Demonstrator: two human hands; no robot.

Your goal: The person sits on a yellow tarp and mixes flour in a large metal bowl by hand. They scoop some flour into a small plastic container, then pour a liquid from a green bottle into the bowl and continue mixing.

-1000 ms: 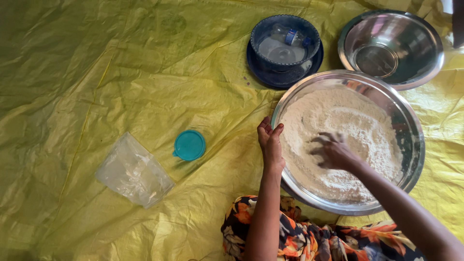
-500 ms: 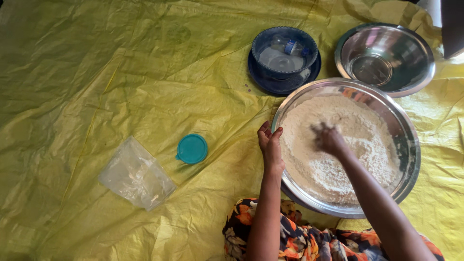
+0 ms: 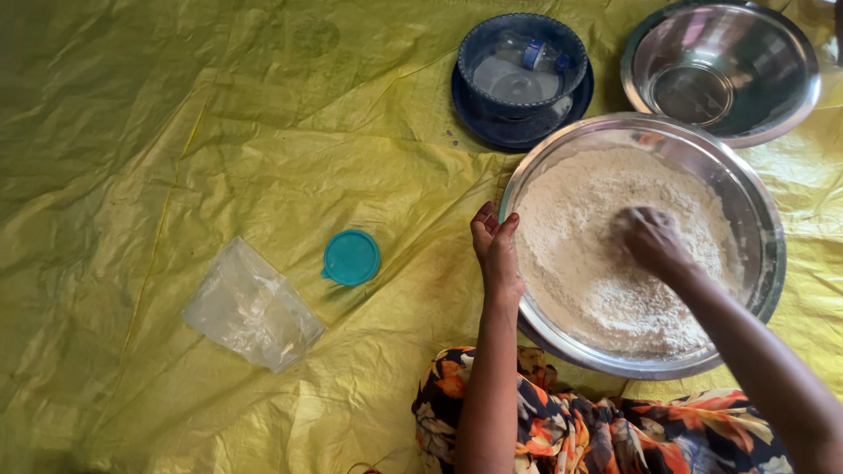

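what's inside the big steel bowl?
The big steel bowl holds pale flour, with the right hand pressed into it. Flour hides the bowl's bottom. The left hand holds the rim.

Soft daylight, even; my moving right hand (image 3: 652, 239) slightly blurred; glare on far steel bowl (image 3: 795, 101); corners dimmer.

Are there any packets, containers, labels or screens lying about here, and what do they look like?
Plastic bag: clear, crumpled, flat on the yellow sheet, far left of the left hand.
Lid: round, teal, just right of the bag.
Small bottle: clear with a blue cap, lying inside the dark blue bowl.
No labels, signs or screens show.
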